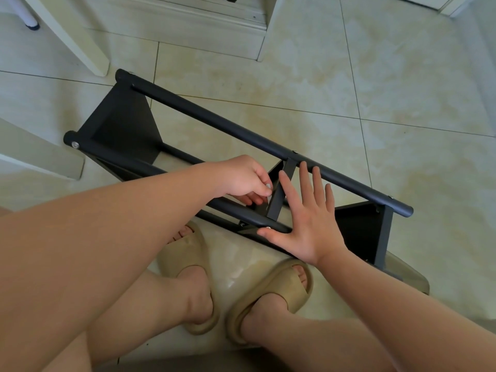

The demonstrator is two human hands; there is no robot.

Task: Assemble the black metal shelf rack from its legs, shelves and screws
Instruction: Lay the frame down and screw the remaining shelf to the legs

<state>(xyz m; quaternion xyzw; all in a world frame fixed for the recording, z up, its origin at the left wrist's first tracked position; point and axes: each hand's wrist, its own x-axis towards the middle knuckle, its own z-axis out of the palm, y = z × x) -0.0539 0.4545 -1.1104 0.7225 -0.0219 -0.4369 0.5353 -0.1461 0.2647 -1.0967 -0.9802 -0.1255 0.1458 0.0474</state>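
Sideways on the tiles lies the black rack [214, 124], three shelves fitted.

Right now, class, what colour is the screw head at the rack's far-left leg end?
Silver screw head against the black leg; clearest in the head view.

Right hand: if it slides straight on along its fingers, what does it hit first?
Most likely the far leg tube: the right hand lies open, fingers pointing away, their tips at the tube's near edge. Depth is unclear, so they might pass under it.
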